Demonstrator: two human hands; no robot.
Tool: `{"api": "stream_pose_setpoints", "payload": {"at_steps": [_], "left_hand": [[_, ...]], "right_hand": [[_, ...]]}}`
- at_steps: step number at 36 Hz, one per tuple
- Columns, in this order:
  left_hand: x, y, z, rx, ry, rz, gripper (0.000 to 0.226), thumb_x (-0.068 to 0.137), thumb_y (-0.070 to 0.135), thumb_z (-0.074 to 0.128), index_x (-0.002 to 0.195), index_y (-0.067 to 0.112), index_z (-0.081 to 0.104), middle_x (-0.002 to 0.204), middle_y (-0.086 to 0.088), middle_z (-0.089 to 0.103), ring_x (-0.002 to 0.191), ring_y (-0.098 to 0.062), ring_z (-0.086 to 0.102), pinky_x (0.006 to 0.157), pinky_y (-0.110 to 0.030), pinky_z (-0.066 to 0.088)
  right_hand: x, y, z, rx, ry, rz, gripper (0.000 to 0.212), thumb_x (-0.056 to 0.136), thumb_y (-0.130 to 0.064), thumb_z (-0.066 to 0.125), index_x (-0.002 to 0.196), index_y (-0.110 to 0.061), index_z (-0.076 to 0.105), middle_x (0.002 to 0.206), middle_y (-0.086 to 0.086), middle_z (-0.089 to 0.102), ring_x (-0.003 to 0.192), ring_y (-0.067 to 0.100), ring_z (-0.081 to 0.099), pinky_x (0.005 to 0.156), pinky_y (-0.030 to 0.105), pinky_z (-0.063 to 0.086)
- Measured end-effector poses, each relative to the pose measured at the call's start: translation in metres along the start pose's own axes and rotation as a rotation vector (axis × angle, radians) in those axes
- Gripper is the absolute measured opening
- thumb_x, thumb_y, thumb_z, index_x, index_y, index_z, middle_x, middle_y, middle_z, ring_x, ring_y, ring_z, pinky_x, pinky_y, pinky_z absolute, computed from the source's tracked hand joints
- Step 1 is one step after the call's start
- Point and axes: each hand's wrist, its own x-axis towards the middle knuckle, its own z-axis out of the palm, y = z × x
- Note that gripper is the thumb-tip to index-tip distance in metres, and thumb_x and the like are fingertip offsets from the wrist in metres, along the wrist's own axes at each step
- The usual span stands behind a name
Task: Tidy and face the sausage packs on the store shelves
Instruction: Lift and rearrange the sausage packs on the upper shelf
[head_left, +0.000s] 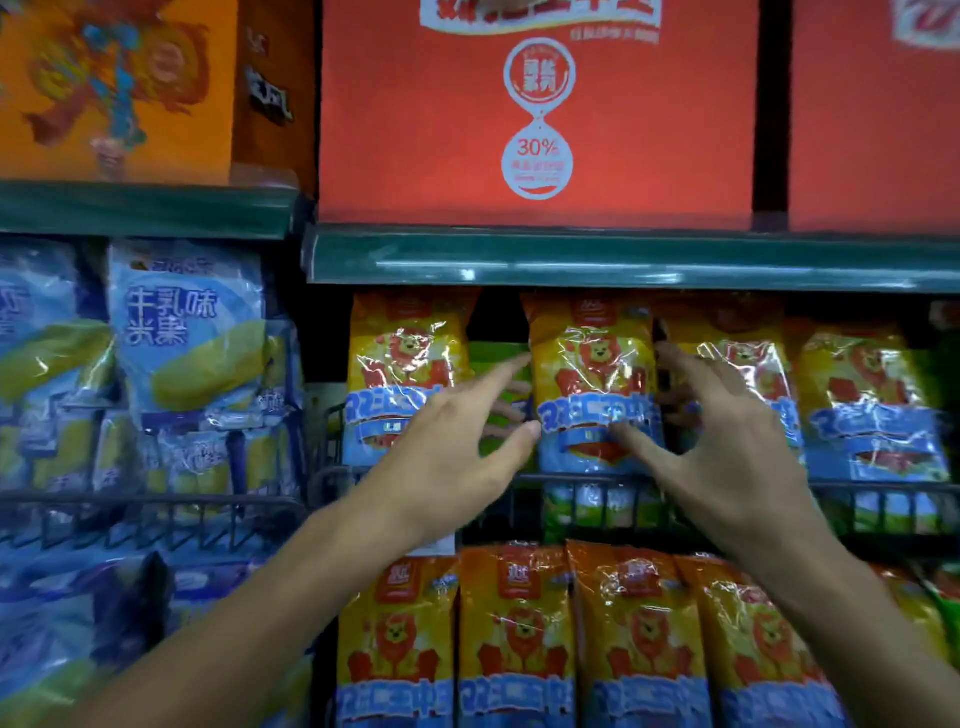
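Note:
Yellow-and-blue sausage packs with a red lion stand in a row on the middle shelf. One upright pack (592, 364) is between my hands. My left hand (457, 447) reaches to its left edge with fingers spread, the thumb tip touching the pack's left side. My right hand (727, 441) is at its right edge, thumb on the pack's front and fingers slipped behind it toward the neighbouring pack (748, 374). Another lion pack (405, 364) stands to the left, with a green pack (498, 374) set back in the gap. More lion packs (519, 639) fill the shelf below.
A black wire rail (883, 493) fronts the middle shelf. Blue corn-flavour packs (187, 332) fill the left bay. Red cartons (535, 114) and an orange carton (114, 88) sit on the top shelf, above a green shelf edge (623, 260).

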Motion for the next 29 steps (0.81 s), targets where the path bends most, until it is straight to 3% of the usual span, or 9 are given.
{"api": "stream_pose_setpoints", "payload": {"at_steps": [2,6,9,12,15,18,24,29], "left_hand": [[0.012,0.004,0.011,-0.002,-0.085,-0.064,0.072,0.104,0.034,0.06,0.163,0.034,0.02,0.127,0.022,0.049,0.107,0.012,0.058,0.09,-0.007,0.05],[0.034,0.008,0.02,0.102,-0.148,-0.147,0.076,0.104,0.038,0.058,0.161,0.038,0.008,0.107,0.005,0.054,0.101,-0.02,0.068,0.092,-0.044,0.057],[0.047,0.008,0.023,0.015,-0.118,-0.207,0.066,0.105,0.031,0.059,0.157,0.028,0.019,0.112,0.001,0.062,0.104,-0.023,0.068,0.091,-0.043,0.057],[0.053,0.008,0.027,-0.114,-0.08,-0.254,0.066,0.105,0.027,0.061,0.158,0.023,0.022,0.103,0.018,0.057,0.108,-0.022,0.068,0.084,-0.037,0.056],[0.054,0.008,0.029,-0.204,-0.01,-0.273,0.074,0.103,0.024,0.063,0.162,0.024,0.019,0.103,0.021,0.053,0.113,-0.023,0.067,0.097,-0.043,0.057],[0.057,0.009,0.028,-0.237,0.069,-0.277,0.071,0.103,0.021,0.064,0.162,0.026,0.024,0.105,0.014,0.055,0.105,-0.024,0.069,0.094,-0.051,0.059],[0.06,0.015,0.026,-0.207,0.17,-0.232,0.067,0.102,0.017,0.066,0.159,0.026,0.034,0.113,0.0,0.062,0.101,-0.024,0.071,0.091,-0.052,0.06],[0.064,0.018,0.008,-0.103,0.228,-0.157,0.065,0.102,0.019,0.067,0.159,0.025,0.036,0.11,0.011,0.059,0.104,-0.011,0.066,0.088,-0.045,0.062]], "right_hand": [[-0.002,0.003,-0.004,-0.101,-0.046,0.034,0.082,0.086,-0.056,0.072,0.154,-0.018,0.045,0.138,0.007,0.062,0.111,0.026,0.063,0.096,0.041,0.052],[-0.002,-0.001,-0.008,-0.269,-0.079,-0.003,0.073,0.092,-0.061,0.062,0.151,-0.02,0.048,0.123,0.005,0.072,0.105,0.031,0.068,0.084,0.044,0.058],[-0.001,0.001,-0.008,-0.306,-0.07,-0.03,0.067,0.094,-0.059,0.061,0.148,-0.021,0.052,0.12,0.004,0.073,0.103,0.031,0.069,0.077,0.043,0.059],[-0.004,0.008,-0.006,-0.244,-0.05,-0.056,0.06,0.094,-0.052,0.066,0.145,-0.021,0.057,0.121,0.002,0.073,0.099,0.029,0.07,0.075,0.041,0.059],[-0.009,0.015,-0.002,-0.188,-0.032,-0.062,0.058,0.094,-0.048,0.068,0.144,-0.02,0.058,0.122,0.003,0.072,0.097,0.028,0.069,0.075,0.042,0.059],[-0.01,0.018,0.0,-0.152,-0.03,-0.053,0.059,0.094,-0.049,0.066,0.145,-0.02,0.057,0.131,0.003,0.068,0.107,0.03,0.068,0.082,0.047,0.06],[-0.01,0.018,0.005,-0.092,-0.039,-0.055,0.064,0.096,-0.048,0.062,0.152,-0.02,0.048,0.153,0.0,0.052,0.132,0.027,0.056,0.098,0.051,0.056],[-0.007,0.014,0.014,0.005,-0.104,-0.054,0.07,0.097,-0.047,0.059,0.159,-0.022,0.036,0.164,-0.004,0.035,0.149,0.02,0.036,0.116,0.045,0.039]]}}
